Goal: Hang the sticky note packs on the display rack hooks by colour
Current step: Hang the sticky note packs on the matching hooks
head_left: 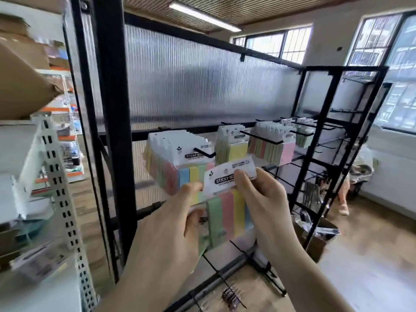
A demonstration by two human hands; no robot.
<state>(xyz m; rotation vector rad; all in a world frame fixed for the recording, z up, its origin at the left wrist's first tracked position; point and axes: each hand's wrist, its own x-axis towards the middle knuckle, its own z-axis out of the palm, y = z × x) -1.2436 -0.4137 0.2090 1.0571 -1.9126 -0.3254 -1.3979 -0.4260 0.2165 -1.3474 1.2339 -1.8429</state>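
A multicolour sticky note pack [227, 206] with a white header card is held up just below the first hook [203, 152] of the black display rack [117, 122]. My right hand [263, 199] pinches the card's right side. My left hand [166, 233] grips the pack's left edge, and more packs seem to sit behind its fingers. A thick row of multicolour packs [173, 158] hangs on that first hook. To the right hang yellow-green packs [231, 147] and then pink packs [274, 147], with more packs [301, 131] farther along.
A second black wire rack [337, 140] stands to the right with bare hooks. An open cardboard box [319, 235] sits at its foot. White perforated shelving [58, 188] with blurred stock is on the left. Loose hooks and clips [231, 293] lie on the floor.
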